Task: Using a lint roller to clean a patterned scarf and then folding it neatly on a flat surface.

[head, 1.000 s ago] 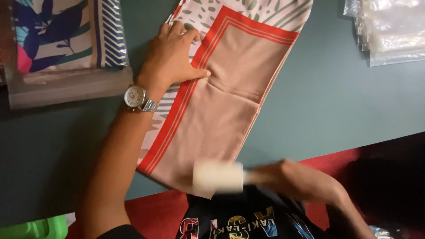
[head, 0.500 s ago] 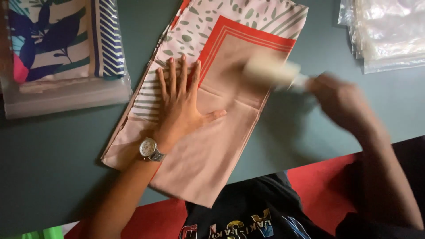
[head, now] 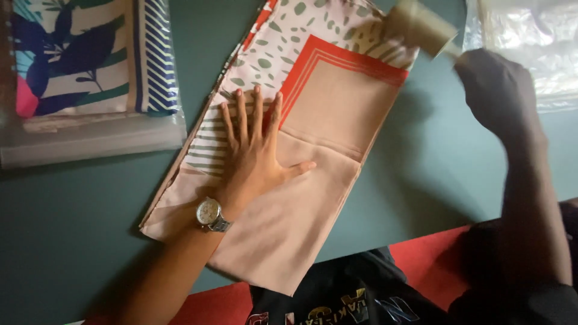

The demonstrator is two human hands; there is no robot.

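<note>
A folded scarf [head: 313, 174], beige with an orange border and a green-spotted white edge, lies diagonally on the dark green table [head: 72, 222]. My left hand [head: 256, 150], with a wristwatch, presses flat on the scarf's middle, fingers spread. My right hand [head: 497, 90] grips the handle of a lint roller [head: 418, 27], whose pale cylinder rests over the scarf's far right corner. The roller is blurred.
A blue, white and pink patterned scarf in a clear bag [head: 90, 72] lies at the far left. A stack of clear plastic bags [head: 530, 42] sits at the far right. The table's near edge meets a red floor [head: 433, 265].
My right hand has swept the lint roller from the scarf's near end up to its far corner. My left hand moved down from the orange border and now lies flat on the scarf's middle.
</note>
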